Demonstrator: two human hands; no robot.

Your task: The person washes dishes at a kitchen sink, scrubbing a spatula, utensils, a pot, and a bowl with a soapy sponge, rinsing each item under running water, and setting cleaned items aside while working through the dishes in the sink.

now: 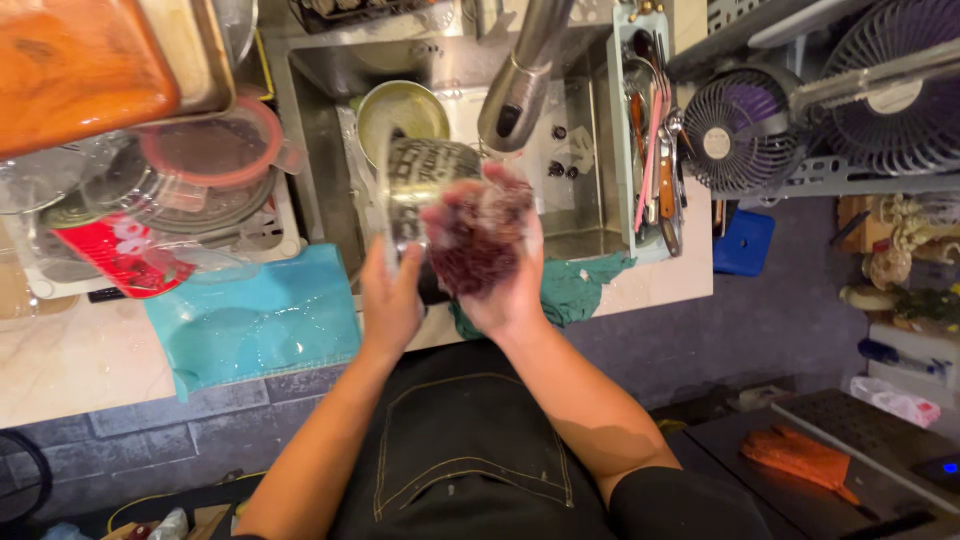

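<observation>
My left hand [388, 300] grips a clear glass lid [420, 190] by its edge, holding it upright over the front of the steel sink [585, 215]. My right hand [505, 285] presses a soapy dark red scrubber [478, 235] against the lid's face. Both hands are above the counter edge in front of the sink. A round steel bowl [402, 110] stands inside the sink behind the lid, and the steel tap [520, 85] hangs above it.
Left of the sink are a wet teal mat [255, 320], stacked glass lids and a red-rimmed container [215, 150]. A cutlery rack [655, 150] sits on the sink's right side, a green cloth [575, 285] by the edge. Fans [740, 130] stand at right.
</observation>
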